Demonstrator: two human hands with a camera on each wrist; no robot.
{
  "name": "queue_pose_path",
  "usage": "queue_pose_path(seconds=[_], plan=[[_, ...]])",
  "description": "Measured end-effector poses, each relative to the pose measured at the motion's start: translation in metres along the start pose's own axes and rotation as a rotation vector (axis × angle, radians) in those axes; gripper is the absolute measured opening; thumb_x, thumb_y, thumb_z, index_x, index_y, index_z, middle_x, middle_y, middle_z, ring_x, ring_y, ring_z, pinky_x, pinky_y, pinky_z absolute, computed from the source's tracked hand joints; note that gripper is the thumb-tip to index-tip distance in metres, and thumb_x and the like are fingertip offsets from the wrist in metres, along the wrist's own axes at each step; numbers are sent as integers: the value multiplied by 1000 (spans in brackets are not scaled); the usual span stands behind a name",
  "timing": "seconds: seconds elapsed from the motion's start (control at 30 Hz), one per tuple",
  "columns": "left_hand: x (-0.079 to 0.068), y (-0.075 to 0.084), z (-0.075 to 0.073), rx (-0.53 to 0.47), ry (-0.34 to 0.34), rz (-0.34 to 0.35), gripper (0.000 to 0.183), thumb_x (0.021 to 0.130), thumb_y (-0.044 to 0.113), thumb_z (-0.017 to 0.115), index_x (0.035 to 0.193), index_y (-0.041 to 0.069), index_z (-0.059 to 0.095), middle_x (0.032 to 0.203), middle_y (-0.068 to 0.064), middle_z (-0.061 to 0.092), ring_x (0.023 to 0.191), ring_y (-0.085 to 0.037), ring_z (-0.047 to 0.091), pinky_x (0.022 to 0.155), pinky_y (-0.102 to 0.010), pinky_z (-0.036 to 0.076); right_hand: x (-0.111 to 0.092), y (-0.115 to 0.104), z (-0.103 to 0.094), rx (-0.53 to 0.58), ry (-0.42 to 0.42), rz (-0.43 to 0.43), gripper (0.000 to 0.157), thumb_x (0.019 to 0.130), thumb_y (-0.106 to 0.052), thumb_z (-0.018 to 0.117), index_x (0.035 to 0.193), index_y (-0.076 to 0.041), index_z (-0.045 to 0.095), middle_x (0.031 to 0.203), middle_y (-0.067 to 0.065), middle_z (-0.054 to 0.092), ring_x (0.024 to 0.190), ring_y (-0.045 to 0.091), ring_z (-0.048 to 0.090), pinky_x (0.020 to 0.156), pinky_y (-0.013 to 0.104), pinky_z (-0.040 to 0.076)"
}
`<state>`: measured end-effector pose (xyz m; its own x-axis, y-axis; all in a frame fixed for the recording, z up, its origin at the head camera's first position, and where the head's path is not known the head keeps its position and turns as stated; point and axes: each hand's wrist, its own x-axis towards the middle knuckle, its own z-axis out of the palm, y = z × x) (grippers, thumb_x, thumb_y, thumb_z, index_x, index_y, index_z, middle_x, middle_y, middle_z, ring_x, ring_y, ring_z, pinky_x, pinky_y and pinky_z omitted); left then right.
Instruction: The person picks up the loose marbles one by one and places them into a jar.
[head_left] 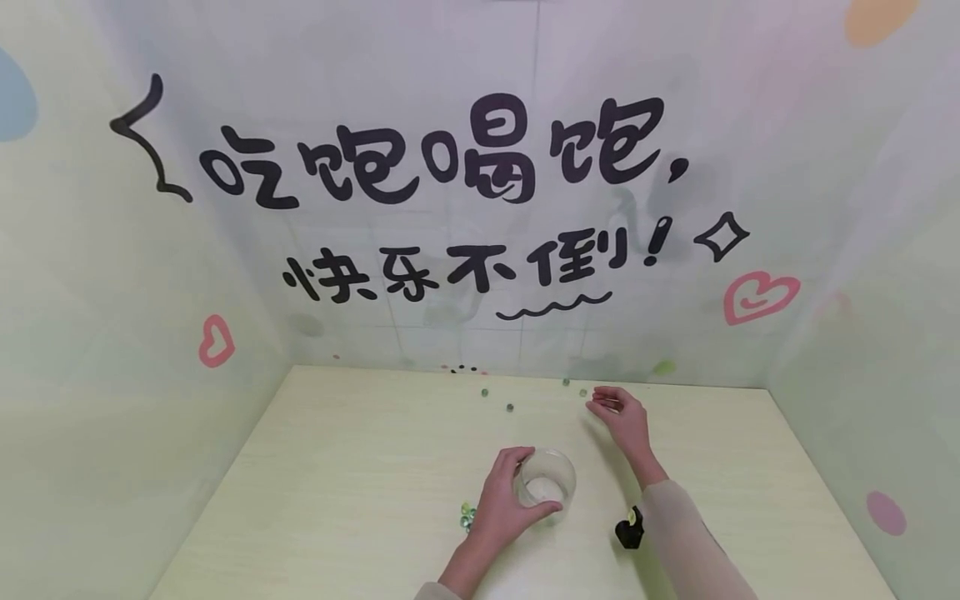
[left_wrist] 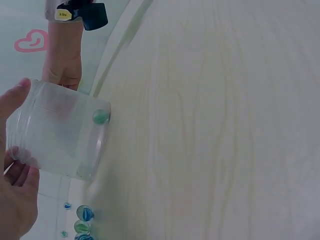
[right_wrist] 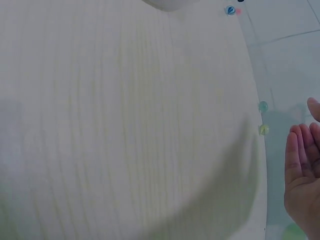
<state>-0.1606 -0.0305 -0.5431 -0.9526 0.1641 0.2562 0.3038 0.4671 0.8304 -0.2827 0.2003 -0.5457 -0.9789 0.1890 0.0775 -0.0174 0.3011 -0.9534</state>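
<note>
My left hand [head_left: 506, 504] grips a clear jar [head_left: 561, 479] from the side, thumb and fingers curled round it near the mouth. A green marble [left_wrist: 101, 116] shows through the wall at the jar's bottom in the left wrist view. Toward the back of the table, my right hand [head_left: 624, 421] hovers beside a pale green marble [head_left: 582, 392], its fingers loosely bent and holding nothing visible. The right wrist view shows that palm [right_wrist: 302, 195] turned sideways, near a yellow-green marble [right_wrist: 264, 130] and a teal marble [right_wrist: 263, 106].
Left of the jar lies a cluster of several glass marbles [head_left: 467, 517], partly behind the left hand. Two loose marbles, one dark [head_left: 510, 407] and one green [head_left: 484, 392], lie farther back. A printed wall [head_left: 420, 333] borders the pale table [head_left: 315, 500]. A black wrist device [head_left: 630, 529] sits at the right sleeve.
</note>
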Motion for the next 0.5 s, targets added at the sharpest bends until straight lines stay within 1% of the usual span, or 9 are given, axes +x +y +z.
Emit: queue_pose_path(seconds=[0.03,0.13,0.23,0.37,0.43,0.5], plan=[[0,0,0,-8,-6,-14,80,68,33,92,134,10,52,130,-3,56,117,-25,60,102,-37,53,1,1,0,-2,1,-5,33,89,-5,73,117,8,64,118,30,66,83,-9,60,77,5,52],[0,2,-1,-5,-12,-21,80,68,34,92,133,11,52,129,-3,56,117,-25,60,102,-38,53,4,2,1,3,14,-7,32,88,-4,73,117,8,64,117,30,67,83,-9,60,75,4,51],[0,3,-1,0,-14,-29,79,68,34,92,132,10,52,128,-3,56,117,-26,61,102,-38,53,6,3,1,14,17,-3,33,89,-5,73,118,8,64,119,30,66,85,-6,63,76,3,51],[0,3,0,-3,-17,-48,79,68,33,92,132,10,52,129,-3,55,118,-26,61,103,-38,53,9,3,2,31,12,19,36,89,-6,74,120,9,63,122,31,65,93,5,69,76,3,50],[0,3,0,-3,-18,-52,79,68,32,92,132,10,52,129,-4,55,119,-27,61,103,-38,53,10,4,3,34,14,22,36,89,-5,73,120,9,63,122,30,65,94,8,70,76,3,50],[0,2,0,0,-18,-52,78,68,32,92,131,10,52,129,-4,55,119,-28,61,103,-38,53,12,6,4,36,11,25,36,89,-4,73,121,9,63,122,31,65,92,5,69,76,3,50]])
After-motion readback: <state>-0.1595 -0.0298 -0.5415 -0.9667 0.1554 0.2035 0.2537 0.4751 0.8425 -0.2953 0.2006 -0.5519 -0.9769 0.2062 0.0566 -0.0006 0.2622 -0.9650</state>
